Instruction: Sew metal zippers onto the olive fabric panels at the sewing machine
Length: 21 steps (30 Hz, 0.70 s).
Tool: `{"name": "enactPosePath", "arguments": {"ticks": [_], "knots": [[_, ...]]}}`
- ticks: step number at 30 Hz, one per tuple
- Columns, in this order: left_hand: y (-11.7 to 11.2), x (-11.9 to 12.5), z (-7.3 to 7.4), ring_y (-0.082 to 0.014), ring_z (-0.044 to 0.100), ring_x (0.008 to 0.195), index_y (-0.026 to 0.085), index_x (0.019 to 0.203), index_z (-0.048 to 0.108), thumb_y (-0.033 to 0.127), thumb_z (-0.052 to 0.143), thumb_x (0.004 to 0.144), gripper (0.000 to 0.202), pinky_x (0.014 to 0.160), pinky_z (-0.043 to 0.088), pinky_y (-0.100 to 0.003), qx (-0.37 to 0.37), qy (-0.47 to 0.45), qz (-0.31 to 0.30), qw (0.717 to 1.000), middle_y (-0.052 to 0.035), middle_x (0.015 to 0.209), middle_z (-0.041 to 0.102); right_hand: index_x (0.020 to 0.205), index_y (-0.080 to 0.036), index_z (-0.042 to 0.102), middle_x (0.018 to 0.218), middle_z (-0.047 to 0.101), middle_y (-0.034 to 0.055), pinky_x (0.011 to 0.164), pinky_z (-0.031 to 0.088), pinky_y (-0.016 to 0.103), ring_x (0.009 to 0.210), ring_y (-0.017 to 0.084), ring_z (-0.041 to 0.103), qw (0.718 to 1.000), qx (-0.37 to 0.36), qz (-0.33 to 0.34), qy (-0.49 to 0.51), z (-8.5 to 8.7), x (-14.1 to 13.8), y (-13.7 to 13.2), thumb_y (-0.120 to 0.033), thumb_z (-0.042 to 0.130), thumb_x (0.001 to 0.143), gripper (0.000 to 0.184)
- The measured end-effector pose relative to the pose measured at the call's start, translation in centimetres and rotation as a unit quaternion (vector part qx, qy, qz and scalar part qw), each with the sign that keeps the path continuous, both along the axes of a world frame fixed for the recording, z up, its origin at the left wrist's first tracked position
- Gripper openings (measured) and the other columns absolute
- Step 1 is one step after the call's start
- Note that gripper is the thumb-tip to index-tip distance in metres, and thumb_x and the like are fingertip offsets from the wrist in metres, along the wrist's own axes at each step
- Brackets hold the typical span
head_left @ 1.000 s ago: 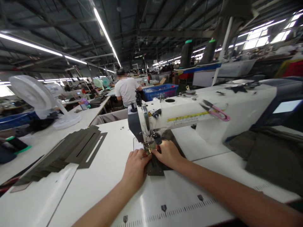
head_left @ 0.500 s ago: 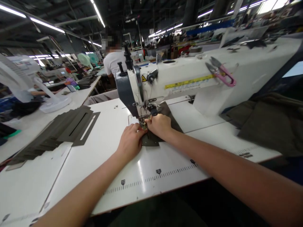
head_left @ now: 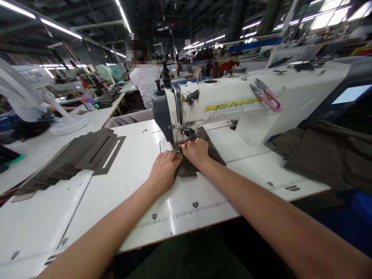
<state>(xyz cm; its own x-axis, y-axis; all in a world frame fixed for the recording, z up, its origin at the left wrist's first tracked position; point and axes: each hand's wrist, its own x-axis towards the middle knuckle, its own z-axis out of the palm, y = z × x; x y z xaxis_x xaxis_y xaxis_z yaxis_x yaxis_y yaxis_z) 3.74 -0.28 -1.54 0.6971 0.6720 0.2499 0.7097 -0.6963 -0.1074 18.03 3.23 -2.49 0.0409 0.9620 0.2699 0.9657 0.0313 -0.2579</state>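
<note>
Olive fabric [head_left: 213,148], beneath right grip [head_left: 197,152], left grip [head_left: 164,169] at its edge

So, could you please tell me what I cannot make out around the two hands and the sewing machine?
Head view: part of the dark cloth, covered by the right hand.
Head view: the needle tip, too small to tell near the left hand.
Head view: small lettering on the sewing machine, blurred.
Head view: the white fan, cut off by the picture's left edge.
</note>
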Motion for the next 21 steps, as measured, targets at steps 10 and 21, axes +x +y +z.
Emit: {"name": "enactPosePath", "arguments": {"ticks": [10, 21], "knots": [[-1.3, -0.8, -0.9, -0.0217, 0.057, 0.089, 0.012, 0.101, 0.059, 0.008, 0.046, 0.081, 0.025, 0.081, 0.048, -0.037, 0.010, -0.101, 0.027, 0.995, -0.0099, 0.101, 0.061, 0.109, -0.011, 0.059, 0.119, 0.056, 0.0106, 0.100, 0.034, 0.032, 0.113, 0.019, 0.048, 0.955, 0.077, 0.285, 0.009, -0.5, 1.9, -6.8, -0.026, 0.050, 0.082, 0.032], [-1.7, -0.7, -1.3, -0.0234, 0.059, 0.098, 0.012, 0.101, 0.061, 0.002, 0.050, 0.073, 0.031, 0.087, 0.050, -0.039, 0.021, -0.111, -0.027, 0.993, -0.0102, 0.106, 0.064, 0.116, 0.000, 0.053, 0.122, 0.054, 0.0170, 0.101, 0.035, 0.038, 0.116, 0.024, 0.046, 0.926, 0.093, 0.363, 0.050, -1.4, 2.7, -7.6, -0.012, 0.044, 0.079, 0.040]]}}
